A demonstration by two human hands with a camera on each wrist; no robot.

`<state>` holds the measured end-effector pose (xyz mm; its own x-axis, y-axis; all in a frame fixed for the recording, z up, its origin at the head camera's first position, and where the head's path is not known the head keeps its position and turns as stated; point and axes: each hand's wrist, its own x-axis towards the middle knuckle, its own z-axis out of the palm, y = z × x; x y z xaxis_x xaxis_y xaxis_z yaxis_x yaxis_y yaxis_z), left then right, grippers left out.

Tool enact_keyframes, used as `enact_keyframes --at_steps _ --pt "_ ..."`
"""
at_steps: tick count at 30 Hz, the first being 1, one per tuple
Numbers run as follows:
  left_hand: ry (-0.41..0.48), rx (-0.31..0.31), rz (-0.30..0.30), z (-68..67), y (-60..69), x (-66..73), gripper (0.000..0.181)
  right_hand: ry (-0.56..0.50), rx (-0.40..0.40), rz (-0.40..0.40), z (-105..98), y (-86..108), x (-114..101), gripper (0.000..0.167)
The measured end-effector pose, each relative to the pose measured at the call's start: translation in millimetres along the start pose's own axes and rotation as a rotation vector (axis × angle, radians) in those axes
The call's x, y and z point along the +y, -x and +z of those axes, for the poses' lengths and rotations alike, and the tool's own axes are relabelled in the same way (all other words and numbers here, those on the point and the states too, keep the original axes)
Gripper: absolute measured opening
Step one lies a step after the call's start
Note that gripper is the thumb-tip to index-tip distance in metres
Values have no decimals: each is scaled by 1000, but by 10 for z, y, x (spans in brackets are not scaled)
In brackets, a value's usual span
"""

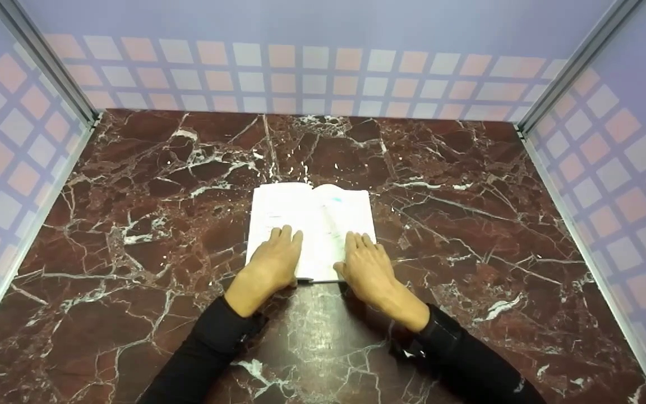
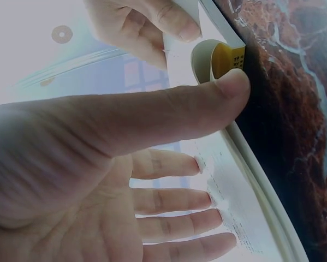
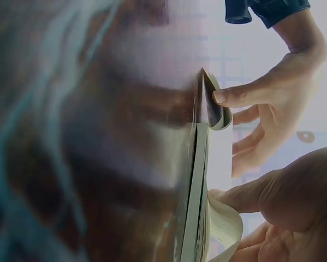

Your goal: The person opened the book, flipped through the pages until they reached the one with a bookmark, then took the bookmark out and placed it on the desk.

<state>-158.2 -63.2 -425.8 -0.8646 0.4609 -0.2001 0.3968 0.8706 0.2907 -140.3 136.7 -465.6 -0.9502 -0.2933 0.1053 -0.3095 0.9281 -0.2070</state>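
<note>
An open book with white pages lies on the marbled table. My left hand rests on its left page with the fingers straight and spread a little. In the left wrist view the left thumb reaches to the book's near edge, touching a curled leaf beside a yellow part with small print. My right hand lies on the right page, fingers straight and close together. In the right wrist view a page bulges near the right thumb. Overexposure washes out most of the page print.
The dark red marbled table stretches around the book. A checkered panel stands along the back, with side panels at left and right. Metal posts mark the back corners.
</note>
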Motion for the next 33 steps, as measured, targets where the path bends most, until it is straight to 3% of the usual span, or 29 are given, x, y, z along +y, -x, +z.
enact_keyframes --at_steps 3,6,12,15,19,23,28,33 --pt "-1 -3 -5 2 -2 3 80 -77 49 -57 -29 -3 27 50" --pt "-3 2 -8 3 5 3 80 -173 69 -84 -72 -12 47 51" --pt "-26 16 -6 3 7 -3 78 -431 41 4 -167 -38 48 64" --pt "-32 25 1 5 11 -3 75 -564 104 41 -180 -63 58 65" --pt "-34 36 8 9 14 -4 72 -668 246 75 -202 -109 92 71" --pt "-33 26 10 3 17 -2 71 -776 319 172 -261 -150 136 75" --pt "-24 22 11 -9 22 0 76 -1129 300 350 -328 -209 200 69" --pt "-20 25 7 -15 18 0 77 -1455 211 481 -304 -267 255 47"
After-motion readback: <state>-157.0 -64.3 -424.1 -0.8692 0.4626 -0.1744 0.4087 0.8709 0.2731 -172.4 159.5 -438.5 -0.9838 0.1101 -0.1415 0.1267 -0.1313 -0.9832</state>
